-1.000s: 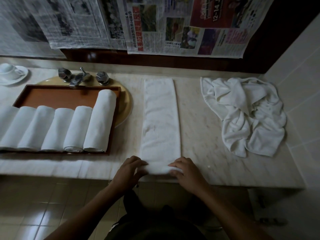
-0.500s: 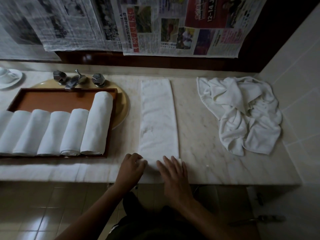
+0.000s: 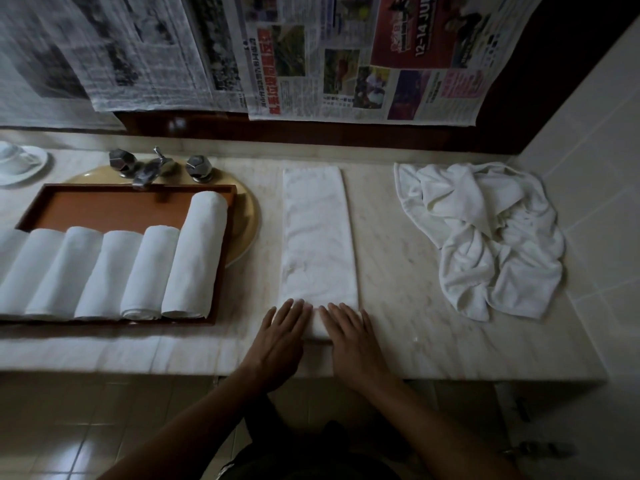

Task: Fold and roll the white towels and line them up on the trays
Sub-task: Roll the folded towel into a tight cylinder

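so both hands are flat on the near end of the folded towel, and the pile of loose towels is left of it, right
Not quite. In the head view the left hand and right hand do lie flat on the near end of the folded towel, but the pile of loose towels is right of it.

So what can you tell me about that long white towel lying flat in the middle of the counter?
The long white towel is folded into a narrow strip of soft, fluffy-looking cloth. It lies flat on the pale marble counter, running from near the back wall toward the person. Its near end is rolled up into a small roll. The left hand and the right hand press flat on that roll, fingers spread. It sits between the brown tray of rolled towels and a crumpled towel pile, touching neither.
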A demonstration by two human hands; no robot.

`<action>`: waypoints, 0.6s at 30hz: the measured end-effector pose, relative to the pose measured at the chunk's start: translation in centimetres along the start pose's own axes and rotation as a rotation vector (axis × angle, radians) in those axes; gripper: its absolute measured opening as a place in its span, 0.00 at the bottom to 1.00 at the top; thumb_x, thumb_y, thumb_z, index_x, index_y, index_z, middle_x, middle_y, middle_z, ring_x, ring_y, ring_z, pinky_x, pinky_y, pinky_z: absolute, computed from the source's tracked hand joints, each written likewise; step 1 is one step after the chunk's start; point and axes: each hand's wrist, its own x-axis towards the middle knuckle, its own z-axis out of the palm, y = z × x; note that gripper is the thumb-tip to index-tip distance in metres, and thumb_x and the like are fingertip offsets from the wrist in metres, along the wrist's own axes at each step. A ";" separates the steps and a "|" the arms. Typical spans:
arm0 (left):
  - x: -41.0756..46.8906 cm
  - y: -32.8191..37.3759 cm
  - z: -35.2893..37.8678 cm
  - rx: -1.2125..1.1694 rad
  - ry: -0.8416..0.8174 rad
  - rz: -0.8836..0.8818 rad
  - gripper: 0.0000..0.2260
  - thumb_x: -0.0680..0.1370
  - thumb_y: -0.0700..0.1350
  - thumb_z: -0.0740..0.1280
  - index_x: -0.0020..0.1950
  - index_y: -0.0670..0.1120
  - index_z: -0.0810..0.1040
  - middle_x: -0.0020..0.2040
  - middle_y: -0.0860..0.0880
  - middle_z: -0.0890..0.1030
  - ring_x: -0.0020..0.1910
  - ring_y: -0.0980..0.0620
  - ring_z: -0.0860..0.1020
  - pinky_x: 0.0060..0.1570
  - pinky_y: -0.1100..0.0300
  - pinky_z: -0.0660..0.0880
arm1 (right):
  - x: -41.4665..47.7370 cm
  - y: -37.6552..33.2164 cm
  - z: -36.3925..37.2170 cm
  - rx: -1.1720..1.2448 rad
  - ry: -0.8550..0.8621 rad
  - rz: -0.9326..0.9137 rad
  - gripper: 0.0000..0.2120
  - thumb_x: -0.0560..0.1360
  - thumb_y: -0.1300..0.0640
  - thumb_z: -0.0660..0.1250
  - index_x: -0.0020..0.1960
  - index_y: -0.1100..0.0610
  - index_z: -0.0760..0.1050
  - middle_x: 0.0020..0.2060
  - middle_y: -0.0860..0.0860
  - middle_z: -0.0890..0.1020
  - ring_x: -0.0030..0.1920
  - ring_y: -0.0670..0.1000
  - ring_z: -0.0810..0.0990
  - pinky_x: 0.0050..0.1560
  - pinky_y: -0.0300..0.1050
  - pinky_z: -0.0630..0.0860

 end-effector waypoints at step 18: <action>-2.9 -1.6 -2.8 -0.513 -0.007 -0.165 0.23 0.78 0.64 0.58 0.64 0.51 0.78 0.58 0.55 0.77 0.55 0.53 0.75 0.53 0.53 0.75 | -0.4 2.2 -4.9 0.304 -0.231 0.126 0.18 0.82 0.46 0.63 0.72 0.43 0.72 0.67 0.47 0.75 0.68 0.53 0.70 0.68 0.50 0.65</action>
